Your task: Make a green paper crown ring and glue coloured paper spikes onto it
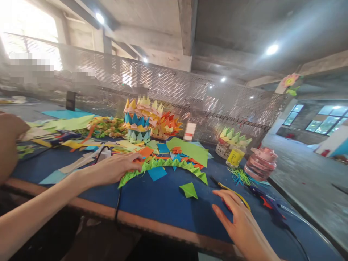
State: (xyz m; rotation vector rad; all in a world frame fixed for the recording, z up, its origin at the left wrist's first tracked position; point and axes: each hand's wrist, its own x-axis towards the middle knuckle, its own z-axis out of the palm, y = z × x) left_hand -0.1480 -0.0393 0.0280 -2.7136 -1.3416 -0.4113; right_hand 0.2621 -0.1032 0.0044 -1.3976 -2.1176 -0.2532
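Observation:
My left hand (116, 168) reaches across the blue table (163, 203) and rests on the left end of a long green chain of folded paper triangles (165, 165), fingers curled over it. My right hand (239, 219) lies flat near the front right of the table, fingers stretched out, partly over yellow-handled scissors (236, 195). A single green folded paper triangle (189, 190) lies between the two hands. A blue paper square (157, 173) sits under the chain.
Stacked rings of folded paper in orange, blue and yellow (141, 119) stand at the back beside loose coloured paper. A small basket (231, 143), a yellow glue bottle (235, 156) and a pink jar (260, 164) stand at right. Perforated metal fencing runs behind.

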